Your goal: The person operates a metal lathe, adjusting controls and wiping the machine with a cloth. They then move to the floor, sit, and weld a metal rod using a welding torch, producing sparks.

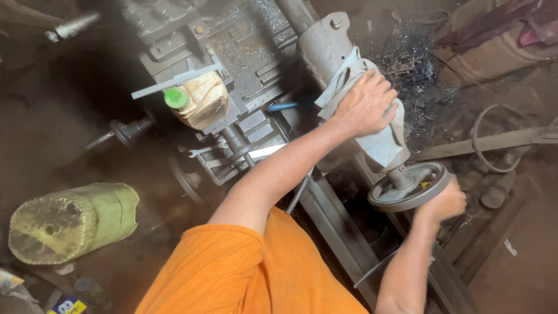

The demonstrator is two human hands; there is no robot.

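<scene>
The person's left hand point(365, 103) lies palm down, fingers spread and curled, pressing on a pale grey cloth point(381, 136) draped over the grey cast-metal tailstock body point(323, 47) of a lathe; the hand is clamped on the cloth and the casting beneath it. The right hand point(446, 203) is closed around the far rim of a round grey metal handwheel point(410, 187) at the near end of that tailstock, fingers wrapped over the edge. The tailstock sits on the long dark steel lathe bed point(331, 212), which runs diagonally from upper left to lower right. To the left of the tailstock, on the grimy carriage point(244, 52), stands a cream-coloured plastic bottle with a green cap point(199, 102), with a flat strip of bright metal point(174, 80) just above it. A blue-handled tool point(283, 106) lies between the bottle and the cloth. Dark metal swarf point(415, 70) is heaped on the right beyond the left hand. On the dirt floor at lower left lies a yellowish-green woven cylinder point(70, 221) on its side. The person wears an orange sleeve point(232, 273).
</scene>
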